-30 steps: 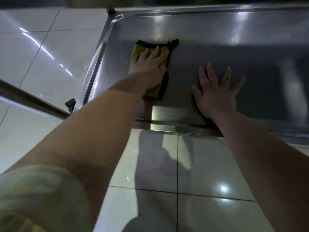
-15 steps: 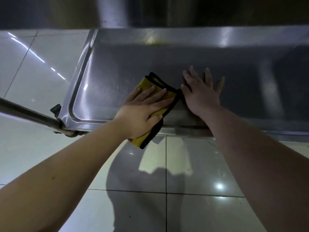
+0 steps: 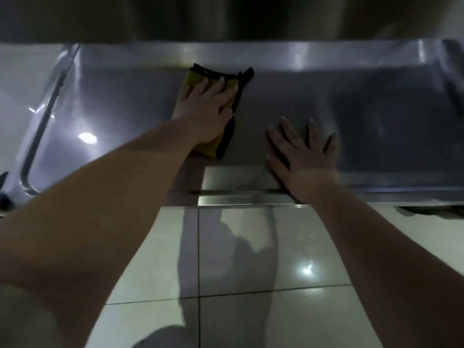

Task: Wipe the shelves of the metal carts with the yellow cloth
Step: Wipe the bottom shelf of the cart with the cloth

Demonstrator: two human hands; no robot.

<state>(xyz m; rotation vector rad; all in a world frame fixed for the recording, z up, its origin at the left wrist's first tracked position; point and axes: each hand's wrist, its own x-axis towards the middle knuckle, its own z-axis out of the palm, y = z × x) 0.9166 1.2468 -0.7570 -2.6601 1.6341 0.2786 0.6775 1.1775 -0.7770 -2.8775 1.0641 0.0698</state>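
Observation:
A low metal cart shelf [image 3: 376, 109] with a raised rim spans the view. The yellow cloth [image 3: 194, 79], edged in black, lies on it near the back rim, left of centre. My left hand [image 3: 204, 109] presses flat on the cloth with fingers spread, covering most of it; a yellow and black strip shows below my wrist. My right hand [image 3: 303, 156] rests flat and open on the bare shelf near the front rim, to the right of the cloth and apart from it.
The underside of an upper shelf [image 3: 226, 16] hangs dark over the back. The cart's left rim and a handle bar [image 3: 42, 121] curve down at the left. Glossy pale floor tiles [image 3: 238, 259] lie in front of the cart.
My left hand has slid the cloth from the shelf's front edge back toward the far rim. My right hand has shifted right and nearer the front rim, away from the cloth.

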